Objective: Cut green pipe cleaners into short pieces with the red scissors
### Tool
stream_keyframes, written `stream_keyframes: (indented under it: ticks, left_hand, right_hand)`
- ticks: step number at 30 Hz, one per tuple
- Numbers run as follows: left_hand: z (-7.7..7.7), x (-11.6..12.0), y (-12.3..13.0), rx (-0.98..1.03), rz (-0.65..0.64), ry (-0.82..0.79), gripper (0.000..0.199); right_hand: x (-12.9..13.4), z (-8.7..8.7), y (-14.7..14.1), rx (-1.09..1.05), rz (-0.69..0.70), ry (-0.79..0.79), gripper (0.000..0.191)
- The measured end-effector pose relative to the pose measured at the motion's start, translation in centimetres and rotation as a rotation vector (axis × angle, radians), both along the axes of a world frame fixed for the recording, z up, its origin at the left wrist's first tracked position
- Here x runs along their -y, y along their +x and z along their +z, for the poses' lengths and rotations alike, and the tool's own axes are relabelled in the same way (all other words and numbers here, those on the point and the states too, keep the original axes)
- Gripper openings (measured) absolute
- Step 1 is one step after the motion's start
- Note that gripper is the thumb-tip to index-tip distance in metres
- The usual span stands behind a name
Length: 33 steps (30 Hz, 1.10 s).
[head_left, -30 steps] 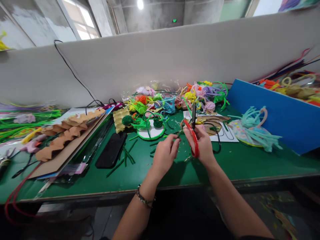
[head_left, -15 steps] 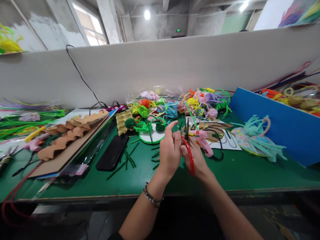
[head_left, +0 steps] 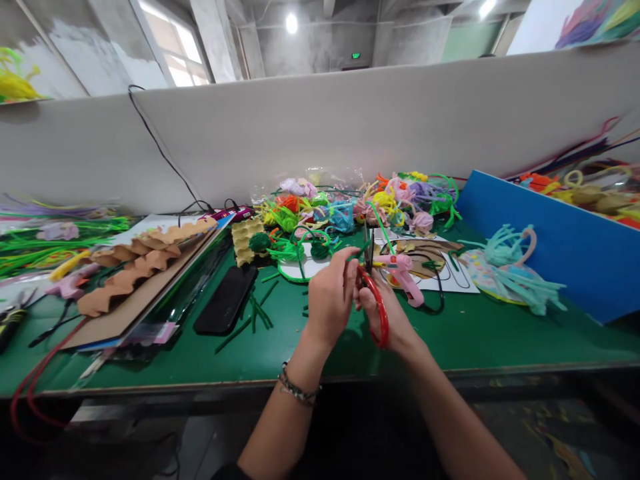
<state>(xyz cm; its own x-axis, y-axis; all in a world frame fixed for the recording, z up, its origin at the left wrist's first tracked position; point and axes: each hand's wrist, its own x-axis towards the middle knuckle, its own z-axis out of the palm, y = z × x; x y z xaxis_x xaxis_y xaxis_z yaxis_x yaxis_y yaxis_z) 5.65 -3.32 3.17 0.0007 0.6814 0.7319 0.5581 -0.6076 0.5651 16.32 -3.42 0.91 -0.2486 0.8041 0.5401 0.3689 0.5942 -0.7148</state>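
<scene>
My right hand (head_left: 390, 310) is closed around scissors with red handles (head_left: 379, 313). Their dark blades point away from me and stand slightly apart. My left hand (head_left: 333, 293) is right beside the blades, its fingers bent together on a short dark green pipe cleaner (head_left: 361, 252) that reaches towards the scissors. Most of that piece is hidden by the fingers. Several cut dark green pieces (head_left: 256, 315) lie on the table to the left. Behind my left hand is a white oval card (head_left: 295, 269) with a green edge and green pipe cleaner shapes on it.
A pink glue gun (head_left: 407, 277) with a black cord lies just beyond my right hand. A black phone (head_left: 226, 300) and cardboard strips (head_left: 133, 267) are at left. Colourful pipe cleaner bundles (head_left: 340, 213) line the back, near a blue board (head_left: 540, 247) on the right.
My left hand has shifted slightly left and its raised index finger has come down. The dark green piece now shows at its fingertips by the scissor blades. The view has tilted a little.
</scene>
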Motion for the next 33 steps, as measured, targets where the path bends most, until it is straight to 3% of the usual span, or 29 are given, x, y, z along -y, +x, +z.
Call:
stream_keyframes:
  ticks: [4, 8, 13, 19, 33]
  left_hand:
    - [0.0, -0.5, -0.2, 0.091, 0.079, 0.104, 0.019]
    - [0.0, -0.7, 0.0, 0.183, -0.018, 0.088, 0.014]
    - [0.0, -0.9, -0.2, 0.074, -0.087, 0.131, 0.011]
    - [0.6, -1.0, -1.1, -0.062, -0.166, 0.014, 0.01]
    - [-1.1, 0.1, 0.5, 0.076, -0.061, 0.184, 0.026]
  right_hand:
    - [0.2, -0.1, 0.0, 0.028, 0.005, -0.019, 0.046]
    - [0.5, 0.0, -0.2, 0.042, -0.018, 0.01, 0.049]
    - [0.5, -0.1, -0.2, 0.012, -0.048, -0.018, 0.048]
    - [0.3, -0.1, 0.0, 0.018, -0.035, -0.022, 0.045]
    - [0.5, 0.0, -0.2, 0.114, -0.068, 0.091, 0.051]
